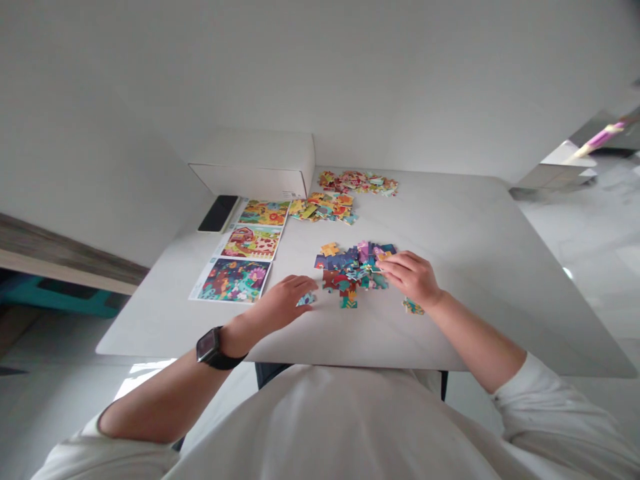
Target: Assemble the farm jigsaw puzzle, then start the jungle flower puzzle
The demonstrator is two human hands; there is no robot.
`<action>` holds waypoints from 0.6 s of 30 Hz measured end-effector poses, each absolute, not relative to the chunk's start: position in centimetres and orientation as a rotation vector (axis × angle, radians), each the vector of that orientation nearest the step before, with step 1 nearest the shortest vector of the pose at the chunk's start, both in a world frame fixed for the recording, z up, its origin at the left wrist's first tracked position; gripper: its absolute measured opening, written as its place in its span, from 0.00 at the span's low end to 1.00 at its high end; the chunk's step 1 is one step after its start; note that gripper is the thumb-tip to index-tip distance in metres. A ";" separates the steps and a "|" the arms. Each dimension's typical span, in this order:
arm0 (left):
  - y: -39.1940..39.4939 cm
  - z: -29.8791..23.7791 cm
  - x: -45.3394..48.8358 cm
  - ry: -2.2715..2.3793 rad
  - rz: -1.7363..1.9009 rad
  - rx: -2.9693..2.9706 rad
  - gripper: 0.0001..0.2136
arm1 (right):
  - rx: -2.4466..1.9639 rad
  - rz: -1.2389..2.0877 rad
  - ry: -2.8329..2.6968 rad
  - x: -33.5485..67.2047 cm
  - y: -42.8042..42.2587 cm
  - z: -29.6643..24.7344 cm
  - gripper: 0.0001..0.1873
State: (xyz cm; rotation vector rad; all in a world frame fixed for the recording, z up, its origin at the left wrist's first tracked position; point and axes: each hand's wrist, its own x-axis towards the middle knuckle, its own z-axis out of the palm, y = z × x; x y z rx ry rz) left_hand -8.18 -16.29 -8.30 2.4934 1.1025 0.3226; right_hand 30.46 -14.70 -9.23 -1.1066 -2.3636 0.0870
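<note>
My right hand (414, 275) reaches over the right side of a partly joined dark, colourful jigsaw puzzle (345, 267). Its fingers are pinched around an orange-and-purple puzzle piece (384, 256) at the puzzle's upper right. My left hand (287, 300), wearing a black watch on the wrist, rests low on the table with its fingers stretched out. Beside those fingertips lies a light-blue puzzle piece (307, 299), partly hidden by them. A yellow-orange piece (330, 249) sits at the puzzle's upper left. Near my right wrist lies a green-and-yellow piece (413, 306).
Three picture sheets (235, 280) lie in a column on the left, with a black phone (218, 213) beside them. A white box (255, 177) stands at the back against the wall. Yellow-orange pieces (330, 205) and a reddish pile of pieces (357, 181) lie at the back.
</note>
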 end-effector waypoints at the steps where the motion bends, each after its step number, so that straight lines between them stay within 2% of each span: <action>1: -16.1 -8.1 -8.2 1.086 0.291 2.494 0.17 | -1.094 0.089 -2.392 30.6 -14.7 -9.4 0.16; 8: -14.8 -8.0 -8.6 1.202 0.200 2.503 0.18 | -1.047 0.125 -2.500 30.3 -15.2 -9.8 0.18; 14: -14.3 -7.7 -9.2 1.358 0.024 2.498 0.13 | -1.132 0.115 -2.509 27.2 -14.0 -9.6 0.26; 18: -14.4 -7.3 -8.9 1.322 0.089 2.482 0.14 | -1.237 0.158 -2.474 24.1 -10.7 -9.1 0.21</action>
